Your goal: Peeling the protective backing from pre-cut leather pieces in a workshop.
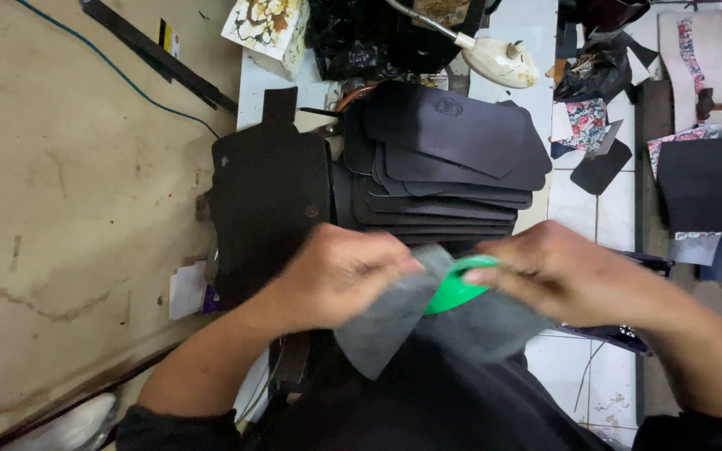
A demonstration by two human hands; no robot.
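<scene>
— Starting at the left, what lay there?

— A worn, stained tan surface with a thin blue cable running across it and a dark strip lying slantwise near the top. Just beside its edge sat a black bag-like piece with a tab.

— And the left hand?

— The left hand was curled, its fingers pinched shut on the edge of a grey fabric piece. That piece hung low in the middle of the view, over the person's dark lap, between both hands.

— What was behind the hands?

— A fanned stack of black cut panels, overlapping one another, just past the knuckles. Farther up stood a cream-coloured tool with a hose.

— The right hand?

— The right hand was closed too, fingertips gripping a green plastic object that touched the grey fabric. The frame was blurred there, so I couldn't tell what kind of object it was.

— And to the far right?

— White floor tiles with floral scraps and more dark sheets, well apart from the hands.
</scene>
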